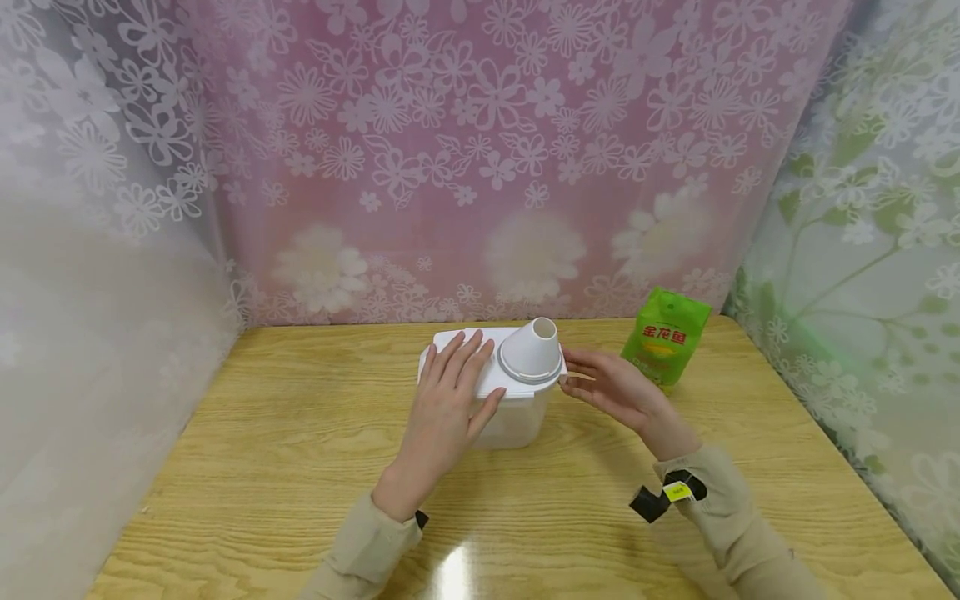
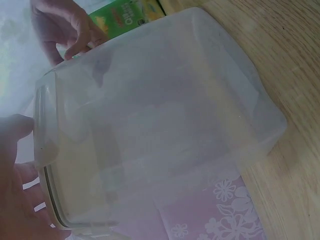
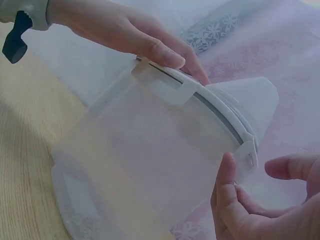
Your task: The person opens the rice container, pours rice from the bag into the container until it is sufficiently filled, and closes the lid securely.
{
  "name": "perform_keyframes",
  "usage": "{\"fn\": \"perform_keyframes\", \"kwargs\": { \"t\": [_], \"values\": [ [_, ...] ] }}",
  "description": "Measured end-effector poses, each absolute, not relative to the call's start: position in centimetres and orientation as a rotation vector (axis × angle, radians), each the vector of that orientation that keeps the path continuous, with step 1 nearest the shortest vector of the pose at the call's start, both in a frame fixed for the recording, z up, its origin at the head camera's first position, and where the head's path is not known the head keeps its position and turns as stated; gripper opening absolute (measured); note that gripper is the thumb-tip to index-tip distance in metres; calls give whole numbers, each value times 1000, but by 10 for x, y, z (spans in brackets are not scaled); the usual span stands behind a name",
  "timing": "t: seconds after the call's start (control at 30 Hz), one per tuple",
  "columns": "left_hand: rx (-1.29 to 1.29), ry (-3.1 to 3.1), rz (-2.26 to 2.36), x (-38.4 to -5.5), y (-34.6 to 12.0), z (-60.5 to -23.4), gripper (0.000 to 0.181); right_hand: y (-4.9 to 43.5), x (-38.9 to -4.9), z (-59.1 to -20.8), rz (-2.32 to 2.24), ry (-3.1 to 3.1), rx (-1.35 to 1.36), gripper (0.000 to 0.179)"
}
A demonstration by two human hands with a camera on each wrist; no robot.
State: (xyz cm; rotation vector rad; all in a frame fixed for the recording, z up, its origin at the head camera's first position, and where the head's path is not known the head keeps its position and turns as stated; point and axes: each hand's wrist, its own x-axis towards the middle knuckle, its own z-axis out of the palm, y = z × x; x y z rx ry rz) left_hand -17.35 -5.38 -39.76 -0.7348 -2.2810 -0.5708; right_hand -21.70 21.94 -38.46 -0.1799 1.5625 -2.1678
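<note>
A translucent plastic storage container (image 1: 510, 425) stands upright on the table with its white lid (image 1: 480, 342) on. A cone-shaped white spout cap (image 1: 531, 350) rises from the lid's right part. My left hand (image 1: 450, 383) rests on the lid's left part, fingers spread and thumb at the front edge. At the container's right side, my right hand (image 1: 607, 387) has its fingertips beside the lid's side clip (image 3: 246, 161), thumb apart from the fingers. In the left wrist view, another clip (image 2: 46, 120) lies along the front rim near the left thumb.
A green food packet (image 1: 666, 337) with red lettering stands behind the right hand, near the table's back edge. The wooden table (image 1: 262, 467) is enclosed by a pink floral curtain (image 1: 450, 167) at the back and pale floral curtains at both sides.
</note>
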Motion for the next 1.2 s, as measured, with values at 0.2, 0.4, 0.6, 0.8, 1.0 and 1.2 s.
{"fn": "perform_keyframes", "kwargs": {
  "t": [0.2, 0.4, 0.6, 0.8, 1.0, 1.2],
  "values": [
    [-737, -2274, -577, -173, -53, -397, 56, 224, -221, -385, -2135, 1351, -217, 44],
    [-733, -2281, -590, -173, -53, -397, 55, 224, -223, -382, -2132, 1266, -157, 41],
    [-733, -2270, -606, -173, -53, -397, 55, 226, -229, -379, -2114, 1194, -110, 37],
    [-732, -2279, -605, -172, -53, -397, 55, 228, -236, -381, -2095, 1128, -106, 35],
    [-737, -2275, -601, -173, -54, -397, 55, 228, -239, -384, -2078, 1105, -152, 40],
    [-741, -2270, -606, -173, -55, -397, 54, 230, -241, -385, -2091, 1065, -152, 39]
  ]
}}
